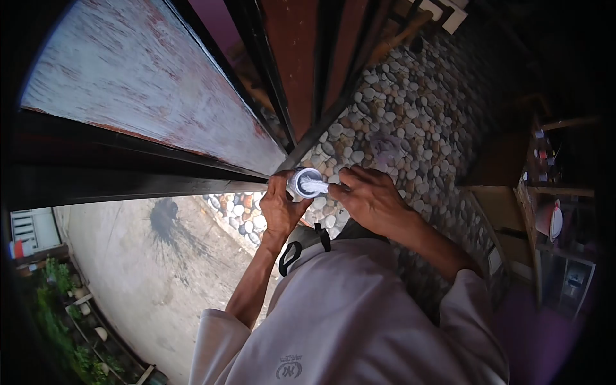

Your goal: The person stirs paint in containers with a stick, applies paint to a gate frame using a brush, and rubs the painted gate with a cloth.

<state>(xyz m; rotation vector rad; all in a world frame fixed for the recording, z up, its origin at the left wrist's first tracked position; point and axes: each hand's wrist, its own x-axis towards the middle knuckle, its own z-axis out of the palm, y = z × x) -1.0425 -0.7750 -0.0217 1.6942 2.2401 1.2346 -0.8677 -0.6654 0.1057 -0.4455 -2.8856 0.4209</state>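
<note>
Near the middle of the head view, my left hand point(280, 206) is wrapped round a small round white container point(297, 186), its open top facing the camera. My right hand point(366, 196) is closed on a brush point(314, 185) with whitish bristles, which lie over the container's mouth. How deep the bristles reach inside cannot be made out. Just beyond my left hand is a door point(147, 77) with a panel covered in streaky whitish paint, reddish brown showing at its edges, and dark frame bars.
Pebble-patterned flooring point(410, 122) stretches ahead and to the right. Wooden shelving point(513, 218) with small items stands at the right. Concrete ground point(186, 256) with a dark splash mark lies at the lower left, beside green plants point(54, 308).
</note>
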